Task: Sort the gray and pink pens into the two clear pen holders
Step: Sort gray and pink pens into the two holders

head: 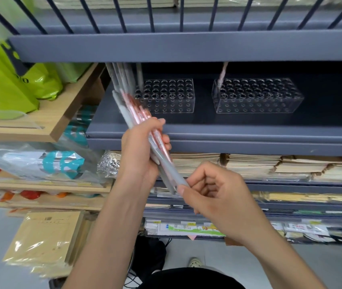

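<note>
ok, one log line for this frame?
left hand: grips pen bundle | right hand: pinches gray pen, lower end | left holder: standing pens | right holder: one pink pen

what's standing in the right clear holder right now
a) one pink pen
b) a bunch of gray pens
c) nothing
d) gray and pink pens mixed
a: a single pink pen stands in the far left corner of the right holder, and the rest of its holes show empty.
</note>
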Demonstrator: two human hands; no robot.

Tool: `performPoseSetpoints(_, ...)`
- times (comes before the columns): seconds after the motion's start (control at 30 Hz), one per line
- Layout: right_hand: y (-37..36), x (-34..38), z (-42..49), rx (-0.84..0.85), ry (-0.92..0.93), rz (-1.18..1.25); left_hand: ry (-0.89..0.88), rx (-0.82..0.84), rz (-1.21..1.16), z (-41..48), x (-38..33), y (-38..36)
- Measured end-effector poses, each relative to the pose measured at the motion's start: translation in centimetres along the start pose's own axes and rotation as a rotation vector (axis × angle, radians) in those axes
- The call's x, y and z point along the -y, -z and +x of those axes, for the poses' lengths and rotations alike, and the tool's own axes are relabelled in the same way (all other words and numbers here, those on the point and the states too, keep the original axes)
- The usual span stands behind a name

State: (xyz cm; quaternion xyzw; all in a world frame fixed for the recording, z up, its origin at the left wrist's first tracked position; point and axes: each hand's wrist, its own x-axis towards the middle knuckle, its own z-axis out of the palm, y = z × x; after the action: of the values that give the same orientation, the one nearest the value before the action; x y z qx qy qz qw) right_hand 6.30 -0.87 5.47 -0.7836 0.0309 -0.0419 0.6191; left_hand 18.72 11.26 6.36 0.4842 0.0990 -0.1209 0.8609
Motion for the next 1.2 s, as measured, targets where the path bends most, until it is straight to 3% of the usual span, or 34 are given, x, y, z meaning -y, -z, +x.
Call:
performPoseSetpoints(0.33,-0.6,-0.3,-0.6,0.045,-0.061,-0.017,-0.089,-0.137,-0.002,0.2,-1.0,0.9)
performPoseSetpoints(0.63,-1.2,-0.7,0.2,-0.009,0.128,-0.496,-0.174,-0.186,0.083,0.1,-1.9,3.5)
performPoseSetpoints(0.7,-0.7,-1.0,0.8,-0.032,0.076,-0.459,-0.199,-0.221,0.091,0.3,-2.6,4.7)
performPoseSetpoints(0.83,-0.2,-0.3,3.0,-0.093,-0.069,-0.148,-0.21,-0.212,0.104,0.3,-3.9,6.8)
performPoseSetpoints(1.0,-1.0,3.1,8.3,-0.166,0.083,-0.014,-0.127,-0.151,0.146,-0.9,-3.6,8.2)
performPoseSetpoints(1.2,-2.7,4.9,16.0,-0.293,0.161,-0.083,-0.117,-0.132,0.17,-1.4,-4.0,10.0)
